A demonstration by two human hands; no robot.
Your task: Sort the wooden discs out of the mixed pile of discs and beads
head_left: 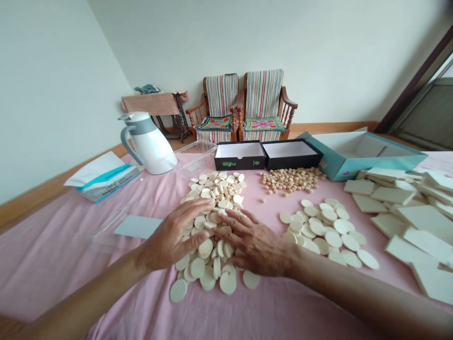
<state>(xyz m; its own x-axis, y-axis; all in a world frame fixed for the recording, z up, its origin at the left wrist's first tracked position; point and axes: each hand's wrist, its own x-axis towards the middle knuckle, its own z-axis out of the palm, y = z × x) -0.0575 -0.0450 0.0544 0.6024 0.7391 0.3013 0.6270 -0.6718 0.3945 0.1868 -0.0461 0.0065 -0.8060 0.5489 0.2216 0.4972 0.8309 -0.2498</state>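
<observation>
Has left hand (170, 237) and right hand (260, 243) spread open, with no grip in sight, equally near, over opposite sides of a pile of round wooden discs (205, 248) stretching long and forward.

A black box (240, 165) is displaying green characters (228, 165) and a green emblem (255, 163); a packet (106, 177) is bearing dark lettering (116, 181), all remaining too blurred to read.

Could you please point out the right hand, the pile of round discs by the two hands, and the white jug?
Right hand (260, 244): head view, on its back.
Pile of round discs (205, 248): head view, on a disc near its middle.
White jug (153, 150): head view, on its body.
</observation>
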